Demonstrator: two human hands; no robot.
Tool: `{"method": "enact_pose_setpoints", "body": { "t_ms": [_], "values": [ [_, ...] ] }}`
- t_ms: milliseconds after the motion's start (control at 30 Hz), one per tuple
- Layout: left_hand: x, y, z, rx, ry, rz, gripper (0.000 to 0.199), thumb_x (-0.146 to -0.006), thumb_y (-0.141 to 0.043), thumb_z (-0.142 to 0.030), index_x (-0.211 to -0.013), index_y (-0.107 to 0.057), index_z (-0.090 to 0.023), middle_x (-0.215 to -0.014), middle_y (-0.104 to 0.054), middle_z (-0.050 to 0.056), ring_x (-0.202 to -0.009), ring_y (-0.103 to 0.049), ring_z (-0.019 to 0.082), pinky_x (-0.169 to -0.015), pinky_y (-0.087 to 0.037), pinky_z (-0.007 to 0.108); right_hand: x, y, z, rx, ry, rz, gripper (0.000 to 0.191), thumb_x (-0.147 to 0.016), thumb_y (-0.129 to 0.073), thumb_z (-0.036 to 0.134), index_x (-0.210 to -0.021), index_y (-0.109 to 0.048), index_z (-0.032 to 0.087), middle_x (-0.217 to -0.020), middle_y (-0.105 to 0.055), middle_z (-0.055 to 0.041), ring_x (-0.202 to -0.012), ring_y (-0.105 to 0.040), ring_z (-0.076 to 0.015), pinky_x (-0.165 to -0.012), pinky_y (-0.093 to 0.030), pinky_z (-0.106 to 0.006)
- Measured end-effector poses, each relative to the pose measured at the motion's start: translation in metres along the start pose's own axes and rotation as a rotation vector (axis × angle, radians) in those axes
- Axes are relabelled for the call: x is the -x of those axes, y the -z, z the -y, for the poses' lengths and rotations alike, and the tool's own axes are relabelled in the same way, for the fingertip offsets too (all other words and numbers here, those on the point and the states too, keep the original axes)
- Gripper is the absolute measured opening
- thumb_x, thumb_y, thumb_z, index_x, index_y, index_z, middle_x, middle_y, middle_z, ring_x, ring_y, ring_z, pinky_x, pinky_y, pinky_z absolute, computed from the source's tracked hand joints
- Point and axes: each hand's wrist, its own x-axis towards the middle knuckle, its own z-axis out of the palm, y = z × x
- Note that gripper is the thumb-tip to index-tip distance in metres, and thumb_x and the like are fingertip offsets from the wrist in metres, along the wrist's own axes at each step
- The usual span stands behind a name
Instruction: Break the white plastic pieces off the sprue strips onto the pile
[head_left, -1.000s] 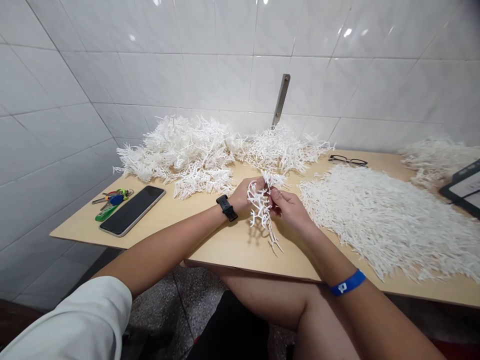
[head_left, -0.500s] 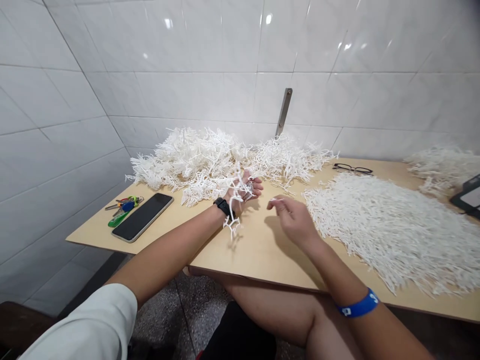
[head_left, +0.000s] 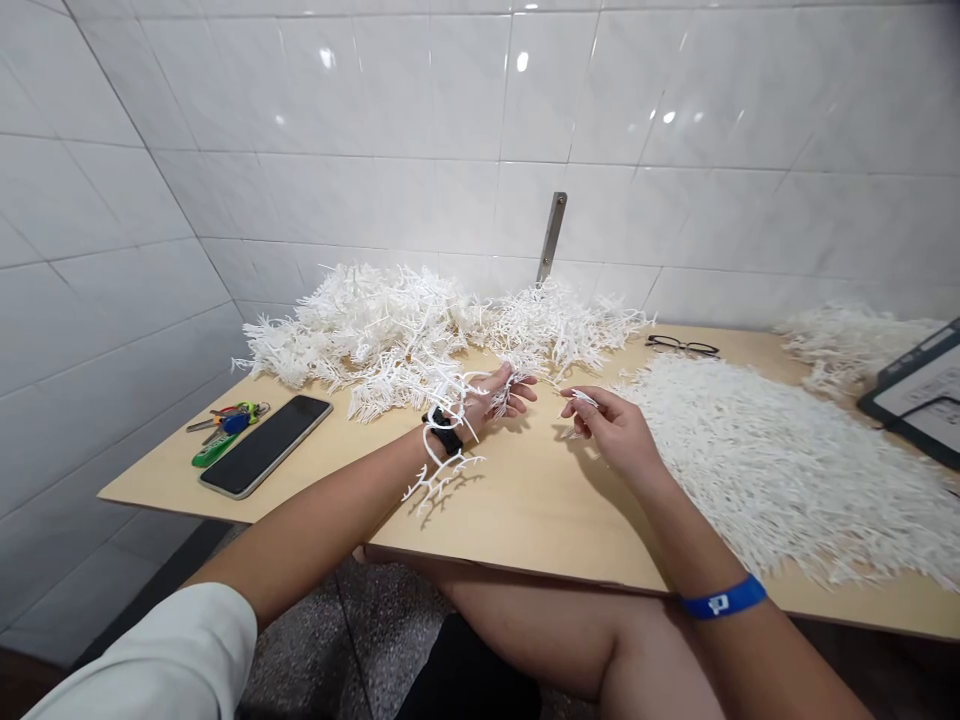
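Observation:
My left hand [head_left: 496, 398] is turned palm up near the middle of the table, its fingers curled round a branched white plastic piece [head_left: 442, 475]. Part of that piece hangs over the black watch on my left wrist, toward the table's front edge. To its right, my right hand [head_left: 604, 420] pinches a few small white pieces [head_left: 583, 400] between thumb and fingers. Behind my left hand lies a tangled heap of branched white pieces [head_left: 375, 320]. A wide, flat pile of small white pieces [head_left: 780, 460] spreads to the right of my right hand.
A phone [head_left: 266, 445] and keys [head_left: 236, 418] lie at the table's left. Glasses [head_left: 682, 346] rest behind the flat pile. Another white pile [head_left: 855, 335] and a dark-framed clipboard [head_left: 919, 390] are at the far right. A metal bracket [head_left: 552, 238] stands at the tiled wall.
The branched piece at my left hand has swung and now hangs further left across the wrist. My right hand has turned, and small white pieces now show in its fingers. The view has shifted slightly.

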Motion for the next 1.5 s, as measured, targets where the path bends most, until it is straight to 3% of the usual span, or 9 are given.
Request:
{"method": "enact_pose_setpoints", "body": {
  "t_ms": [200,300,467,733,900,1067,1200,1300,1500],
  "values": [
    [0.0,-0.001,0.003,-0.007,0.011,0.025,0.059,-0.079,-0.058,-0.062,-0.103,-0.068,-0.01,-0.09,-0.068,0.01,-0.067,-0.061,0.01,-0.063,-0.046,0.022,-0.002,0.004,-0.001,0.088,-0.024,-0.047,0.036,-0.077,-0.062,0.047,-0.095,-0.066,0.016,-0.076,-0.065,-0.0043,-0.057,-0.051,-0.0129,-0.055,-0.042,-0.027],
    [-0.001,0.0,0.004,0.001,0.01,0.018,0.06,-0.079,-0.057,-0.063,-0.103,-0.068,-0.009,-0.09,-0.068,0.011,-0.068,-0.06,0.01,-0.064,-0.046,0.022,-0.003,0.015,-0.004,0.341,-0.065,-0.179,0.031,-0.08,-0.056,0.041,-0.095,-0.068,0.017,-0.079,-0.067,-0.0064,-0.064,-0.056,-0.017,-0.062,-0.044,-0.031],
    [0.001,-0.003,0.002,-0.022,0.022,0.054,0.063,-0.079,-0.056,-0.065,-0.106,-0.068,-0.009,-0.092,-0.068,0.011,-0.068,-0.059,0.01,-0.065,-0.045,0.024,-0.003,0.028,-0.006,0.829,-0.11,-0.323,0.062,-0.076,-0.06,0.034,-0.134,-0.051,0.016,-0.115,-0.064,-0.0135,-0.1,-0.058,-0.0293,-0.08,-0.043,-0.039],
    [0.015,-0.015,-0.001,-0.484,-0.096,0.148,0.064,-0.087,-0.038,-0.066,-0.105,-0.067,-0.012,-0.089,-0.068,0.011,-0.075,-0.06,0.015,-0.071,-0.047,0.028,0.011,-0.023,0.02,0.285,-0.065,0.005,0.04,-0.084,-0.05,0.055,-0.089,-0.065,0.018,-0.085,-0.069,-0.0069,-0.074,-0.06,-0.019,-0.065,-0.045,-0.03],
    [0.024,-0.02,-0.007,-0.795,-0.188,0.183,0.056,-0.092,-0.033,-0.058,-0.102,-0.068,-0.015,-0.09,-0.066,0.008,-0.08,-0.058,0.017,-0.075,-0.045,0.029,0.008,-0.019,0.017,0.117,-0.112,-0.045,0.049,-0.081,-0.051,0.065,-0.083,-0.061,0.017,-0.081,-0.066,-0.006,-0.065,-0.056,-0.0152,-0.056,-0.043,-0.027],
    [0.026,-0.026,-0.017,-0.783,-0.294,0.374,0.049,-0.096,-0.033,-0.048,-0.128,-0.056,-0.018,-0.103,-0.066,0.008,-0.084,-0.058,0.017,-0.08,-0.043,0.029,0.005,-0.017,0.009,0.039,-0.212,0.033,0.054,-0.074,-0.056,0.071,-0.081,-0.06,0.017,-0.073,-0.061,-0.004,-0.058,-0.054,-0.0131,-0.049,-0.042,-0.025],
    [0.018,-0.02,-0.011,-0.788,-0.309,0.27,0.051,-0.091,-0.047,-0.048,-0.132,-0.053,-0.019,-0.112,-0.066,0.01,-0.097,-0.06,0.022,-0.09,-0.041,0.034,0.007,-0.023,0.008,-0.155,-0.368,0.17,0.05,-0.073,-0.062,0.066,-0.073,-0.06,0.016,-0.066,-0.06,-0.0039,-0.055,-0.053,-0.0128,-0.048,-0.042,-0.026],
    [0.015,-0.019,-0.008,-0.668,-0.295,0.255,0.049,-0.089,-0.05,-0.05,-0.124,-0.059,-0.017,-0.117,-0.064,0.012,-0.105,-0.059,0.024,-0.093,-0.041,0.035,0.008,-0.023,0.009,-0.307,-0.331,0.164,0.042,-0.068,-0.073,0.056,-0.077,-0.062,0.017,-0.065,-0.059,-0.0011,-0.056,-0.052,-0.0115,-0.051,-0.041,-0.025],
    [0.021,-0.029,-0.01,-0.287,-0.102,0.143,0.05,-0.084,-0.053,-0.059,-0.102,-0.063,-0.014,-0.085,-0.065,0.008,-0.077,-0.06,0.017,-0.071,-0.046,0.03,0.005,-0.021,0.008,-0.191,-0.195,0.167,0.044,-0.07,-0.068,0.06,-0.069,-0.062,0.016,-0.058,-0.056,0.0,-0.052,-0.049,-0.0107,-0.05,-0.038,-0.025]
  ]
}}
